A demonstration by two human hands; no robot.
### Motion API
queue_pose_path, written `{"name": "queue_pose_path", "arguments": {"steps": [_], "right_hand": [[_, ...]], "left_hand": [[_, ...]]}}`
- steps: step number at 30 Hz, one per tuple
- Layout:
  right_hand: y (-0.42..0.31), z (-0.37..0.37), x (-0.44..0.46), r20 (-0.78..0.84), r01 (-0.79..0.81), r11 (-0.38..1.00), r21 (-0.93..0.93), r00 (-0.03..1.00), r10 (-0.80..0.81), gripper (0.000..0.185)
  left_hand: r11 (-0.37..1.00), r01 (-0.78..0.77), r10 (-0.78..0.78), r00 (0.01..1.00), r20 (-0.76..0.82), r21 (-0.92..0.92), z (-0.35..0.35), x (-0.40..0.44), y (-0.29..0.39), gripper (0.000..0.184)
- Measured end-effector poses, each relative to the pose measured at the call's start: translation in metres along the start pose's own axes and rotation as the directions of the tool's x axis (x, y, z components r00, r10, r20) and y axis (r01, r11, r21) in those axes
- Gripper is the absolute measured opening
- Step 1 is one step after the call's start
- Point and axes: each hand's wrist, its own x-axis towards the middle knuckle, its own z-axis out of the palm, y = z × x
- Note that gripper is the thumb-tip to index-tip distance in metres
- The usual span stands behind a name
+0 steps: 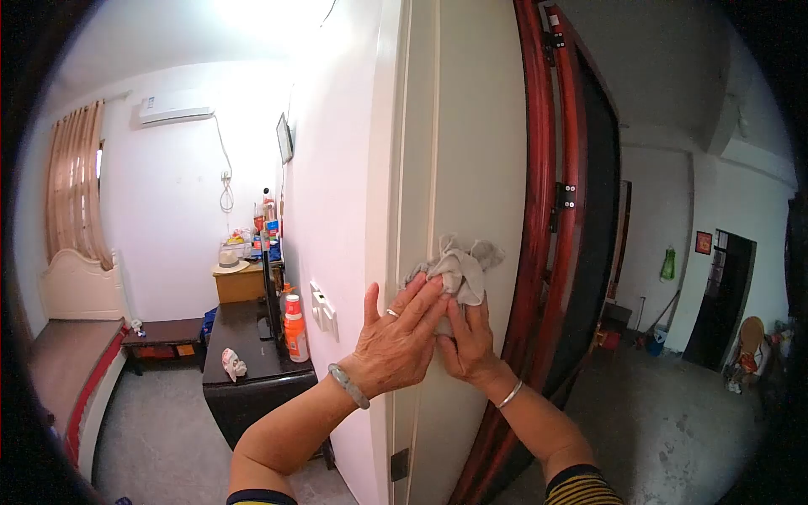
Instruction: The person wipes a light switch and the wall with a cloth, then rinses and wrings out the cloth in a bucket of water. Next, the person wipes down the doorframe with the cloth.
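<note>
Crumpled grey cloth (469, 268) against a cream panel (480, 126)

The cloth is pale grey, thin and soft, bunched into uneven folds. Loose ends spread upward and to the picture's right, and a darker grey part shows at its left side. It lies against the panel's upright face, its left part under the fingertips of the left hand (394, 341); the fingers of the right hand (473, 349) meet its lower edge, their tips partly hidden by fabric. The panel is tall and smooth, with narrow vertical lines running along its left part.
</note>
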Motion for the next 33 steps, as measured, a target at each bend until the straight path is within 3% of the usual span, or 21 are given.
{"name": "queue_pose_path", "arguments": {"steps": [4,7,10,13,14,16,17,19,20,23,24,27,29,31,33], "right_hand": [[0.017,0.004,0.007,0.010,0.039,0.999,-0.018,0.999,-0.038,0.061],[0.025,0.000,0.058,-0.021,0.000,0.996,-0.094,1.000,-0.002,0.059],[0.053,0.001,0.131,-0.151,-0.031,0.983,-0.183,0.989,0.003,0.055],[0.110,-0.001,0.249,-0.231,-0.023,0.973,-0.228,0.973,-0.032,0.054],[0.134,-0.004,0.298,-0.277,-0.012,0.972,-0.233,0.959,-0.054,0.053],[0.178,-0.016,0.404,-0.309,-0.186,0.891,-0.414,0.949,0.055,0.049],[0.191,-0.023,0.441,-0.306,-0.291,0.879,-0.377,0.935,0.179,0.050],[0.174,-0.044,0.476,-0.151,-0.514,0.856,0.059,0.843,0.516,0.055],[0.163,-0.048,0.477,-0.086,-0.565,0.803,0.190,0.805,0.587,0.058],[0.139,-0.040,0.431,-0.169,-0.489,0.846,-0.210,0.871,0.462,0.051],[0.126,-0.036,0.413,-0.231,-0.543,0.795,-0.270,0.838,0.494,0.048],[0.169,-0.031,0.352,-0.187,-0.296,0.899,-0.321,0.951,0.246,0.047],[0.143,-0.015,0.293,-0.247,-0.067,0.970,-0.234,0.969,0.008,0.045],[0.118,-0.014,0.243,-0.171,0.085,0.980,-0.180,0.978,-0.116,0.043],[0.083,-0.016,0.177,-0.080,-0.051,0.993,-0.108,0.996,0.042,0.042]], "left_hand": [[0.996,-0.027,0.028,1.000,0.010,-0.088,-0.010,0.002,-0.007,0.063],[0.920,-0.123,-0.002,0.949,-0.316,-0.372,-0.005,-0.006,-0.023,0.066],[0.959,-0.129,0.007,0.903,-0.430,-0.254,-0.016,0.010,-0.048,0.077],[0.946,0.012,-0.114,0.948,-0.296,-0.325,0.000,0.034,-0.067,0.081],[0.922,-0.047,-0.094,0.936,-0.339,-0.384,0.007,0.037,-0.071,0.083],[0.897,-0.049,-0.103,0.944,-0.315,-0.439,0.006,0.038,-0.073,0.080],[0.886,-0.040,-0.110,0.950,-0.292,-0.462,0.007,0.037,-0.074,0.079],[0.873,-0.017,-0.128,0.957,-0.262,-0.487,0.001,0.039,-0.076,0.078],[0.860,-0.006,-0.132,0.963,-0.234,-0.510,-0.001,0.036,-0.073,0.077],[0.881,0.007,-0.136,0.962,-0.237,-0.473,0.002,0.034,-0.072,0.077],[0.881,-0.009,-0.131,0.956,-0.263,-0.473,0.005,0.033,-0.073,0.077],[0.887,-0.015,-0.125,0.954,-0.272,-0.461,0.005,0.033,-0.074,0.077],[0.892,-0.023,-0.128,0.946,-0.299,-0.452,0.007,0.034,-0.074,0.079],[0.887,-0.046,-0.126,0.933,-0.337,-0.459,0.010,0.034,-0.074,0.080],[0.880,-0.055,-0.128,0.929,-0.346,-0.472,0.010,0.034,-0.073,0.081]]}}
